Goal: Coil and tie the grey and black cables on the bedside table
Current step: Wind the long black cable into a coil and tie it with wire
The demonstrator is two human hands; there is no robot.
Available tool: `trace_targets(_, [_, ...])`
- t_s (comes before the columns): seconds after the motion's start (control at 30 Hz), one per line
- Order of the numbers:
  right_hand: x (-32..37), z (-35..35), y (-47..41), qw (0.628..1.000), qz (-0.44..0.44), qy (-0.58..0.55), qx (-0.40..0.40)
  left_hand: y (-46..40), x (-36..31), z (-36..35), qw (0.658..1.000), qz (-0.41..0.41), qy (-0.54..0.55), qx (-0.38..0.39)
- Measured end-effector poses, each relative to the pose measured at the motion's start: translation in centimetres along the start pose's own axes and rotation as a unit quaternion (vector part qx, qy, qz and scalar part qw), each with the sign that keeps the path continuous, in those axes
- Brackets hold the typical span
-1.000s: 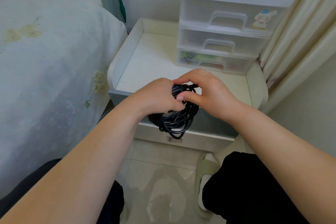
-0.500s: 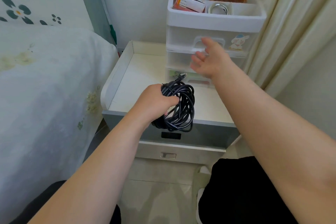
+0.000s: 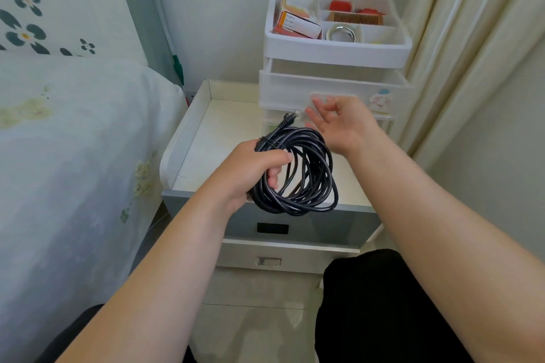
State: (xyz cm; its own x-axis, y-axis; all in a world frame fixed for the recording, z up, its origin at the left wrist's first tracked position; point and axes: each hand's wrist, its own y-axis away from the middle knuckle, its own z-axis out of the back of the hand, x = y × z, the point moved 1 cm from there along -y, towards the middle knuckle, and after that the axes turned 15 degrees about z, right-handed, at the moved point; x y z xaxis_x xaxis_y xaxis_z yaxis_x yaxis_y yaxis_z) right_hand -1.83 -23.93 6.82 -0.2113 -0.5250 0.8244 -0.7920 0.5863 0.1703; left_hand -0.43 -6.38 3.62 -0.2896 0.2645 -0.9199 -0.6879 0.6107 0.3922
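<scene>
Since the earlier frame, my right hand (image 3: 339,124) has left the black cable (image 3: 298,171) and now hangs open, fingers spread, just beyond the coil near the plastic drawer unit (image 3: 336,88). My left hand (image 3: 253,168) is clenched on the coil's left side above the counter (image 3: 206,138) front edge, loops upright, plug end (image 3: 287,119) pointing toward the right hand, which is nearer it. No grey cable is visible; the tie is hard to make out.

A home bedroom: bed (image 3: 73,141), bedside table (image 3: 206,132) (curtain (image 3: 472,38) beside)
</scene>
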Motion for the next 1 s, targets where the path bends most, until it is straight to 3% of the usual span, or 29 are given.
trace_targets(0.23, [-0.4, 2.7, 1.9, 0.999, -0.015, 0.003, 0.033, 1.1, -0.8, 1.0, 0.981, -0.006, 0.131, 0.146])
trace_targets(0.33, [-1.0, 3.4, 3.1, 0.988, -0.008, 0.115, 0.099, 1.1, -1.1, 1.4, 0.961, -0.002, 0.221, 0.164])
trace_targets(0.4, [-1.8, 3.6, 4.4, 0.952, 0.057, 0.248, 0.172, 1.1, -1.2, 1.7, 0.944, 0.006, 0.287, 0.162])
trace_targets(0.43, [-2.2, 3.7, 5.2, 0.914, 0.113, 0.33, 0.207, 1.0, -1.1, 1.8, 0.933, 0.011, 0.321, 0.163])
trace_targets(0.53, [-2.8, 3.3, 7.6, 0.756, 0.318, 0.506, 0.267, 0.9, -1.0, 2.1, 0.885, 0.045, 0.421, 0.195])
trace_targets(0.67, [-1.3, 2.6, 8.2, 0.53, 0.58, 0.556, 0.27, 0.9, -0.6, 2.2, 0.869, 0.102, 0.439, 0.204])
trace_targets(0.73, [-0.5, 2.1, 7.9, 0.41, 0.646, 0.567, 0.304, 0.9, -0.5, 2.4, 0.874, 0.13, 0.424, 0.197])
trace_targets(0.8, [0.1, 1.4, 7.8, 0.313, 0.679, 0.567, 0.346, 1.1, -0.5, 2.5, 0.878, 0.155, 0.411, 0.191])
trace_targets(0.87, [0.8, 1.0, 7.6, 0.26, 0.686, 0.558, 0.389, 1.2, -0.5, 2.5, 0.881, 0.169, 0.399, 0.19])
trace_targets(1.0, [2.4, 0.6, 7.6, 0.236, 0.67, 0.558, 0.429, 1.7, -0.7, 2.1, 0.882, 0.162, 0.39, 0.207])
